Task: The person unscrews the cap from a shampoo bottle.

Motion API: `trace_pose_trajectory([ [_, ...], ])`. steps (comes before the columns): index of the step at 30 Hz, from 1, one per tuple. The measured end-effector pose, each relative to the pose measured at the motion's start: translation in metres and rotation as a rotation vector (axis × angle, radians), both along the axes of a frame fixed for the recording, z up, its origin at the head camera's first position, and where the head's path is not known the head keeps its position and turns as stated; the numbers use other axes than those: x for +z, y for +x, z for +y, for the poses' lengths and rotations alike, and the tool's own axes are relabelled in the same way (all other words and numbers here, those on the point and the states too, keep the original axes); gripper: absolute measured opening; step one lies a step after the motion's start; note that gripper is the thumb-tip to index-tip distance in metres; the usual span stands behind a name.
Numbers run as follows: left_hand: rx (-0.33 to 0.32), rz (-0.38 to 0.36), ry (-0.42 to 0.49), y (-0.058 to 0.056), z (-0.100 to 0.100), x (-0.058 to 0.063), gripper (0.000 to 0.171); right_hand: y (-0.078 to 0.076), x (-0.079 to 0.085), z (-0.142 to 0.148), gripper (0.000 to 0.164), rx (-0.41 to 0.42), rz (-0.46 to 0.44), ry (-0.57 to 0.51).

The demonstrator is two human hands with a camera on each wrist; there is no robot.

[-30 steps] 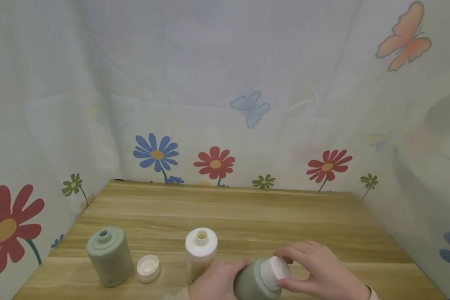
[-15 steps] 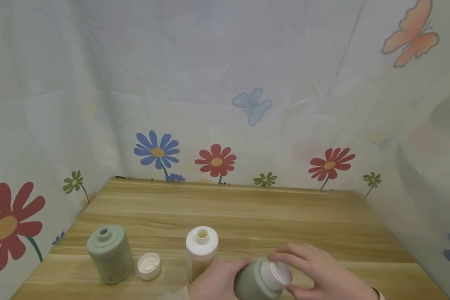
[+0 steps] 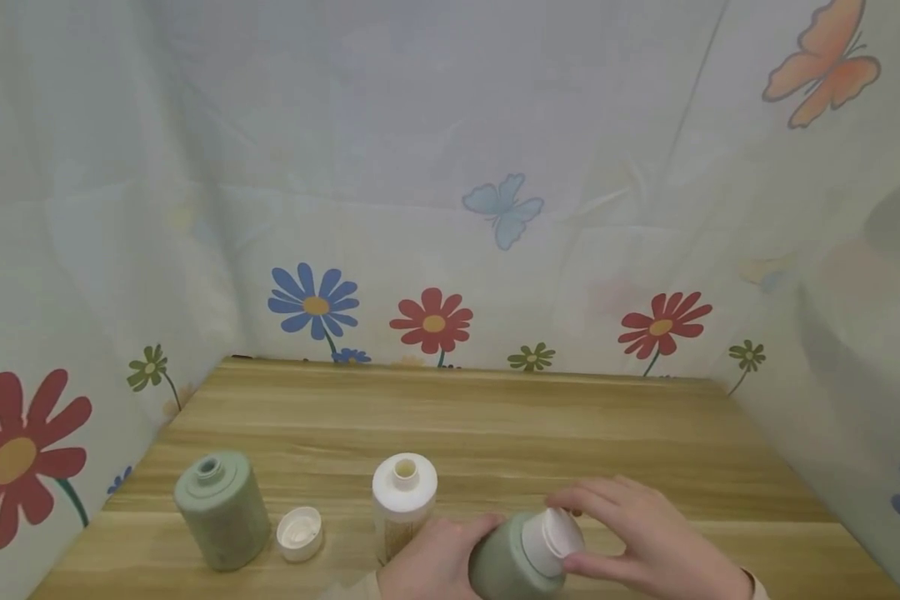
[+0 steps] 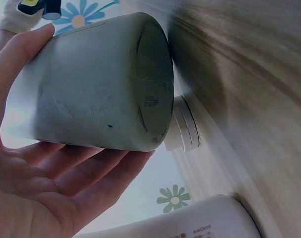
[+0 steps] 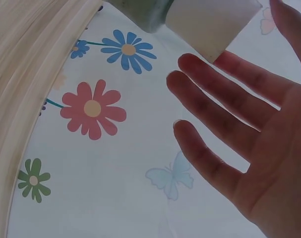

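Note:
My left hand (image 3: 433, 563) grips a sage-green bottle (image 3: 504, 560) round its body and holds it tilted to the right, its base visible in the left wrist view. A wide white cap (image 3: 543, 543) covers the bottle's top end. The thumb and fingers of my right hand (image 3: 645, 537) pinch this cap at its outer end. In the right wrist view the other fingers (image 5: 210, 104) spread out beside the cap. Just left of my left hand, an uncapped white bottle (image 3: 403, 493) stands upright, partly hidden by that hand.
Another green bottle (image 3: 223, 512), with its neck bare, stands at the left on the wooden table (image 3: 450, 408). Beside it lies a loose white cap (image 3: 299, 534), hollow side up. A white round piece (image 4: 185, 124) shows behind the held bottle. Flowered cloth (image 3: 390, 208) surrounds the table.
My right hand's fingers have shifted about the cap, first moving over it and then back to its outer end. The left hand and the held bottle have stayed nearly in place.

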State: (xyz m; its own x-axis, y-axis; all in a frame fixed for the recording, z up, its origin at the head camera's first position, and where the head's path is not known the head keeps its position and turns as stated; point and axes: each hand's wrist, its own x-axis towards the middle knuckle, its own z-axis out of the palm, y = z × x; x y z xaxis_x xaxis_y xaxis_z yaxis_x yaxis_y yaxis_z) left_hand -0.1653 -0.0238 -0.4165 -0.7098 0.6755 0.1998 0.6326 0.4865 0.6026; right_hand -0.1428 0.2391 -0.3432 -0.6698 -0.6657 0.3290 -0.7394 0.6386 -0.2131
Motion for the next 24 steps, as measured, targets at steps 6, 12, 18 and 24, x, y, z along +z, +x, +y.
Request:
trace_pose_trajectory([
  [6,0.012,0.000,-0.019,-0.0003,0.0014,-0.0002,0.069,0.0011,-0.0016,0.0001,0.040,0.071,0.025,-0.046],
  [12,0.023,0.095,-0.058,-0.0001,0.0005,-0.0003,0.066,-0.0023,-0.0051,0.0020,0.047,0.241,0.160,-0.051],
  [18,0.012,0.110,-0.060,-0.0008,0.0005,-0.0038,0.061,-0.0073,-0.0081,0.0034,0.049,0.363,0.221,-0.018],
  [24,-0.001,0.124,-0.041,-0.0029,-0.0004,-0.0025,0.061,-0.0027,-0.0044,0.0063,0.056,0.282,0.071,-0.033],
])
